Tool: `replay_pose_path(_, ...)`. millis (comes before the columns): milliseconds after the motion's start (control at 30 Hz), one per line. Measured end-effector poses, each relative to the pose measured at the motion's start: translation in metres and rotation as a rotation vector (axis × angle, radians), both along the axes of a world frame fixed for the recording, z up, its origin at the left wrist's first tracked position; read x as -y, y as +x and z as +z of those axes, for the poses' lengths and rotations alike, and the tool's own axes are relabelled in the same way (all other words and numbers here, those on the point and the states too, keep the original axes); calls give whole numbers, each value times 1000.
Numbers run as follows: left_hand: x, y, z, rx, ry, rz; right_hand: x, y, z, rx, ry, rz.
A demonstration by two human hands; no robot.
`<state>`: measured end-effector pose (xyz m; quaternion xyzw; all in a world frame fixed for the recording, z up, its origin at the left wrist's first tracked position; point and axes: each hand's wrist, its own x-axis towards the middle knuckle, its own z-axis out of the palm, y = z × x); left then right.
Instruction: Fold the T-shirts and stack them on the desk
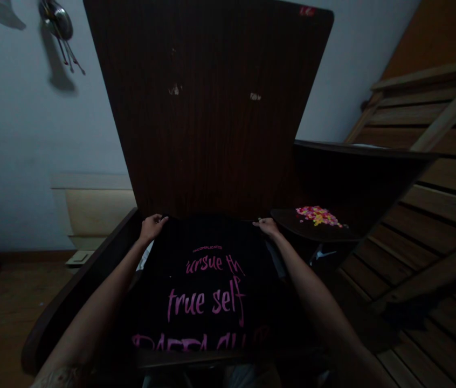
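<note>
Spread out in front of me is a black cloth garment [207,280] with pink lettering, including the words "true self". It looks like a T-shirt, lying inside a dark wooden box-like piece of furniture. My left hand [152,227] is closed on its far left corner, fingers pinched on the cloth. At the far right corner, my right hand [267,227] pinches the cloth the same way. Between the two hands the far edge runs fairly straight. Both arms are stretched forward, and the near part of the garment reaches a dark front edge close to my body.
A tall dark wooden panel [212,108] rises behind the garment. On a small rounded shelf [292,222] at right lies a heap of pink and yellow pieces [317,215]. Wooden slats [446,210] stand farther right. A metal object [59,21] hangs on the left wall.
</note>
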<state>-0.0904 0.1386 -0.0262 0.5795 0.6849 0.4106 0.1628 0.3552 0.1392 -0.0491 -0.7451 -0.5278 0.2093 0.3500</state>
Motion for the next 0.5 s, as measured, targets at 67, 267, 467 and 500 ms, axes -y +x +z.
replay_pose_path(67,5,14,8,-64,47,-36,4,-12,8,-38,-1,59)
replay_pose_path(267,28,75,22,-193,160,-177,19,-74,37,-205,40,289)
replay_pose_path(467,56,137,15,-224,204,-331,35,-136,39,-444,34,469)
replay_pose_path(500,60,144,13,-225,202,-342,37,-141,37,-472,29,488)
